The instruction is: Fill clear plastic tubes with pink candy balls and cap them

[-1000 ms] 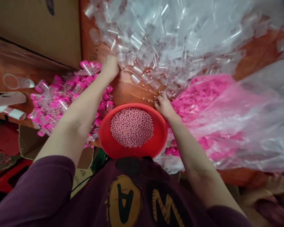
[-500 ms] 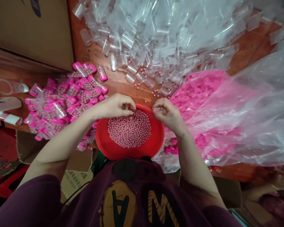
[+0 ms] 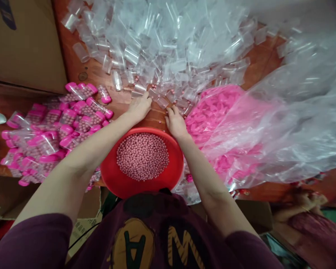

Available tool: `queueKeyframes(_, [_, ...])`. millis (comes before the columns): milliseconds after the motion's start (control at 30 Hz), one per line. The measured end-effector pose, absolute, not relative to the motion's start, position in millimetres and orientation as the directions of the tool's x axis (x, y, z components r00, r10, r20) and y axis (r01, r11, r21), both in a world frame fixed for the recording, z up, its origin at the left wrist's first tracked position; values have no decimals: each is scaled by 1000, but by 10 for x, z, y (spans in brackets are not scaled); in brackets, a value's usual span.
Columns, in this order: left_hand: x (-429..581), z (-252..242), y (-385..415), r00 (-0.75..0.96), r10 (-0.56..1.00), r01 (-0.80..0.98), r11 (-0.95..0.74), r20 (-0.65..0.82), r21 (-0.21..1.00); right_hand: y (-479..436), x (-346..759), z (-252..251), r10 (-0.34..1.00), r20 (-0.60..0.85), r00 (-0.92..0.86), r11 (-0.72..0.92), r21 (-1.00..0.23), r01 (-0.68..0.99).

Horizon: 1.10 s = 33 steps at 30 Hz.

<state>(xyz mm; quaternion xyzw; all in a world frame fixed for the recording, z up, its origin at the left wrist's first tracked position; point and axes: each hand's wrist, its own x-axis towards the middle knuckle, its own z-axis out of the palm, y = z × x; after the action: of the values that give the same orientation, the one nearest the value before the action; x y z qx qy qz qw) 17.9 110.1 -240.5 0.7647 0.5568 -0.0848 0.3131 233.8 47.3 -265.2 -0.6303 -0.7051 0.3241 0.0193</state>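
Past the far rim of a red bowl (image 3: 175,168), my left hand (image 3: 140,107) stretches to the near edge of a heap of clear plastic tubes (image 3: 131,56). Its fingers are extended at the tubes, and the fingertips partly cover what they touch. My right hand (image 3: 176,122) is beside it, fingers spread on the wood close to a few tubes and loose pink beads. I see nothing held in either hand. Small pink beads (image 3: 142,157) lie in a mound in the bowl, in front of my body.
Bead-filled tubes with pink caps (image 3: 68,117) are piled at the left. On the right, a clear plastic bag (image 3: 282,130) holds pink caps (image 3: 210,108). A cardboard box (image 3: 25,41) stands at the back left. Another person's arm (image 3: 299,207) shows at the lower right.
Both hands have moved forward, from above the bowl to the tubes beyond it. The whole view has shifted, so things appear further left.
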Motion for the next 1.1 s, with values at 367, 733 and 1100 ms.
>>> queueKeyframes(367, [183, -2510, 1115, 367, 798, 890, -151, -479, 430, 529, 2350, -2631, 933, -353, -66, -222, -713, 665])
queueKeyframes(733, [203, -2593, 1112, 419, 786, 829, -128, -454, 544, 244, 2480, -2045, 900, -327, -288, -110, -811, 575])
queueKeyframes(1100, [102, -2645, 1143, 373, 802, 843, -84, -466, 532, 506, 2204, -2538, 877, -341, -337, -44, -757, 652])
